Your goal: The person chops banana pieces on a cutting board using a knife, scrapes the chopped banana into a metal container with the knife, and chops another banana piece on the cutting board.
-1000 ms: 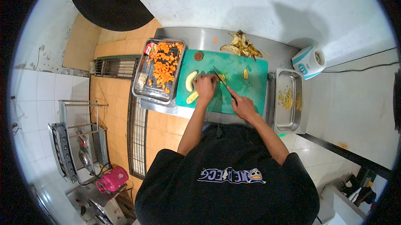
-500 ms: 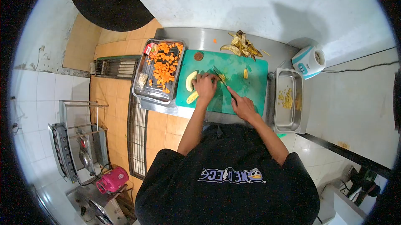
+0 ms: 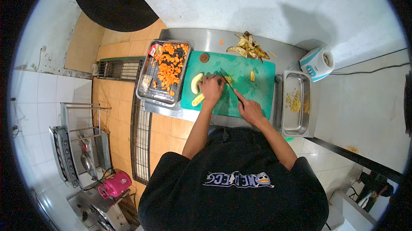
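Observation:
My right hand (image 3: 250, 110) is closed round the handle of a knife (image 3: 233, 88), its blade pointing up and left over the green cutting board (image 3: 262, 89). Close to the blade's left side, my left hand (image 3: 211, 87) has its fingers curled down on the board; what they press on is hidden. Small yellow slices (image 3: 228, 78) lie by the blade. Left of my left hand lies a peeled banana (image 3: 196, 84), with another banana (image 3: 198, 99) just below, partly behind the hand. A cut yellow piece (image 3: 252, 75) lies farther right, and a small round brown object (image 3: 204, 57) sits at the top left.
A tray (image 3: 139, 92) left of the board holds orange carrot pieces (image 3: 170, 71) and small packets. Banana peels (image 3: 248, 47) lie behind the board. On the right are a steel pan (image 3: 296, 124) with yellow pieces and a paper roll (image 3: 316, 63). A pink gas cylinder (image 3: 116, 184) stands lower left.
Almost nothing differs. Both hands and the knife stay in nearly the same place, with only a very slight shift at the blade.

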A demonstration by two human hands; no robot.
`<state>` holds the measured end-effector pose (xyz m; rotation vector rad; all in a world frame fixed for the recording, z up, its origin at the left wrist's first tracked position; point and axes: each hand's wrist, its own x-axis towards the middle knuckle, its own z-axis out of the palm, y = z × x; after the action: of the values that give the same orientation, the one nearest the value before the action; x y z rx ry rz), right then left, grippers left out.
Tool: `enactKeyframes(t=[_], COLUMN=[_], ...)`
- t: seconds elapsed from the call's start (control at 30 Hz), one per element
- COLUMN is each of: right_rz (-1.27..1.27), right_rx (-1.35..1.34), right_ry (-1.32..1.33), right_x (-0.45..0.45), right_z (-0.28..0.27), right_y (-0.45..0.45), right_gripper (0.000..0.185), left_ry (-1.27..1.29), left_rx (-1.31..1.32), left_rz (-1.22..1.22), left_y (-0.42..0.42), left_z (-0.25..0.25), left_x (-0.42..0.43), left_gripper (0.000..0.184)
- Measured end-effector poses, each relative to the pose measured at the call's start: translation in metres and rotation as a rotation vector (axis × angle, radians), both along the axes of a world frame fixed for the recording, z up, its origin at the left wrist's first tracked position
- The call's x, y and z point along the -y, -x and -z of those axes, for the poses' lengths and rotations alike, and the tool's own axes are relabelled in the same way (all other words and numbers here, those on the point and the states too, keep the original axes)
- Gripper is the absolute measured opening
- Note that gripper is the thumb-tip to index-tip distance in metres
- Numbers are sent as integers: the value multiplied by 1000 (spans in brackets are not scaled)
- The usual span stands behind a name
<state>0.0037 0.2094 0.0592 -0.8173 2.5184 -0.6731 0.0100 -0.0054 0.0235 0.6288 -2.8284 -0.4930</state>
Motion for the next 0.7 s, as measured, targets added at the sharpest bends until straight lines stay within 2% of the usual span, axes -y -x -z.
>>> enactKeyframes(t=[0.57,0.7], right_rz=[24,22], right_rx=[74,42], right_ry=[9,-13], right_x=[2,-2], right_z=[-19,-9], right_y=[4,3], right_gripper=[65,66], left_ry=[-32,-13], left_rx=[-57,-79], left_rz=[-4,0], left_y=[1,2], left_z=[0,-1], left_x=[-6,-8], left_gripper=[12,11])
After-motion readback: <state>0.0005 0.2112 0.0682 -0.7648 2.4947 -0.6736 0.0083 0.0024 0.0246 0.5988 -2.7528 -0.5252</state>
